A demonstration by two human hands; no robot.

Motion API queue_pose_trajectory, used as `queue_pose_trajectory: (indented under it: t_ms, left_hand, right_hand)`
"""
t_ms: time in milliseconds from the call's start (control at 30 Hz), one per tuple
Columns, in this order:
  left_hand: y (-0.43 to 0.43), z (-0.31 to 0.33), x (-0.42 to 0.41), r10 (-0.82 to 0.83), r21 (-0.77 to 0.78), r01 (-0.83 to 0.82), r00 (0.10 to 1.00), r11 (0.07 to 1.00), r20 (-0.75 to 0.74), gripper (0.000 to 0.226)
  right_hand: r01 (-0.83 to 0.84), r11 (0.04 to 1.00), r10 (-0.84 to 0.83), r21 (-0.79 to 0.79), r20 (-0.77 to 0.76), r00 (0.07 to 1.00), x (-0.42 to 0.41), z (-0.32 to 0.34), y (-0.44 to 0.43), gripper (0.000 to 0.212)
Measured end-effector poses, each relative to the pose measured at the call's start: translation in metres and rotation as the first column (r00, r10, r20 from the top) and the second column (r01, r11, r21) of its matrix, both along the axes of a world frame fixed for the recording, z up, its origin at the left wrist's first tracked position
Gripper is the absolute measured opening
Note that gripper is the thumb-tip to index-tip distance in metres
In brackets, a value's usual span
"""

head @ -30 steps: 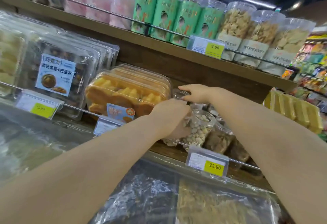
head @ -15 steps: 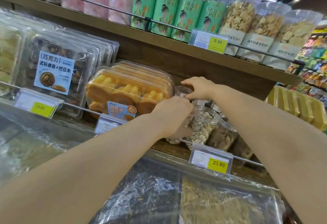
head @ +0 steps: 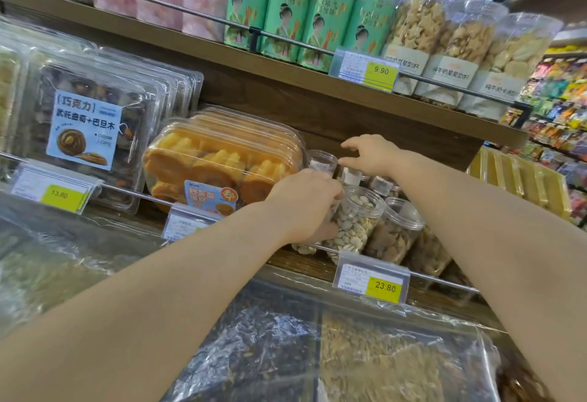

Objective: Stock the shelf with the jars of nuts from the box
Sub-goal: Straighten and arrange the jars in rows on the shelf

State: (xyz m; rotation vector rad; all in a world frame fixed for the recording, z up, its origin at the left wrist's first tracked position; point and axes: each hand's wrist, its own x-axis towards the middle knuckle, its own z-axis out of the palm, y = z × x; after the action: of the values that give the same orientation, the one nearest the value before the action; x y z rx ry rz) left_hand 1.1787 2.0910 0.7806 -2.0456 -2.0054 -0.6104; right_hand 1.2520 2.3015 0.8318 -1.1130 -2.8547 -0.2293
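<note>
Gripping front-edge jar (head: 305, 247), left hand (head: 303, 204) (right hand (head: 371, 153) splayed).

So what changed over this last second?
The right hand opened its fingers and lifted slightly off the back jars. The left hand still grips the front jar; the other jars stayed put.

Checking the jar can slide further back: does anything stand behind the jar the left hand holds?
Yes. Behind the front jar, in the grip of the left hand, stands a back jar, beside the cake box. The right hand hovers open above the back row.
</note>
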Motion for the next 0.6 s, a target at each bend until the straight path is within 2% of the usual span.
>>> queue_pose_trajectory:
  t_ms: [133,233,367,600]
  left_hand:
    - [-0.002,0.003,0.004,0.007,-0.016,-0.007,1.000,1.000,0.023,0.045]
    - [-0.003,0.004,0.006,0.011,-0.035,-0.009,0.999,0.999,0.042,0.045]
    - [-0.004,0.004,0.006,0.017,-0.024,-0.016,0.999,1.000,0.041,0.048]
    - [0.000,0.002,0.005,0.019,-0.016,-0.019,0.999,1.000,0.041,0.048]
  right_hand:
    - [0.054,0.998,-0.053,-0.029,0.024,0.998,0.016,-0.002,0.002,0.068]
    - [0.039,0.999,-0.039,-0.010,-0.004,0.999,0.016,-0.013,0.002,0.052]
    - [-0.017,0.997,0.011,-0.081,-0.081,0.997,0.018,-0.015,0.006,0.034]
    - [-0.072,0.987,0.061,-0.147,-0.079,0.995,0.025,-0.011,-0.001,0.037]
